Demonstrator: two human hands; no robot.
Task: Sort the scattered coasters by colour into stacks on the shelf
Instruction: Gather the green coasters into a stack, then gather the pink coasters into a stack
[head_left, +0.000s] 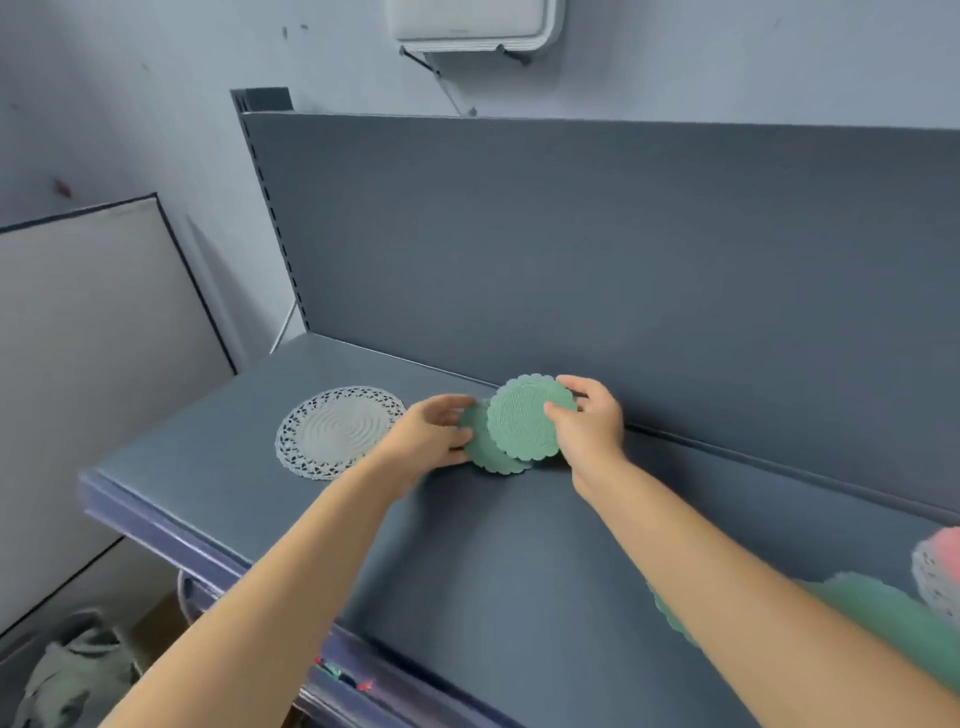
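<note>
Room: pale blue-grey wall (130, 78) fills the upper left of the frame, with a white wall unit (475, 21) at the top centre and a light panel with a dark edge (98, 322) leaning at the left.
Surface: grey-blue shelf (467, 561) runs from centre left down to the lower right, backed by a tall panel of the same colour (623, 249).
Below the shelf: at the lower left corner I can see a bin or basket (67, 670) with crumpled greyish cloth in it; its shape is too blurred to tell more.
White coaster: a lacy white coaster (338, 431) lies flat on the shelf, left of centre, just beside my left hand.
Right hand: my right hand (589, 423) pinches the upper green coaster (524, 415) by its right edge, thumb on top, tilted up off the shelf.
Left hand: my left hand (434, 431) has fingers curled around the left edge of the lower green coaster (485, 449), which sits partly under the upper one.
Lower right edge: another green coaster (883, 613) shows behind my right forearm, with a white lacy one (935, 582) and something pink (948, 545) at the frame edge, blurred.
</note>
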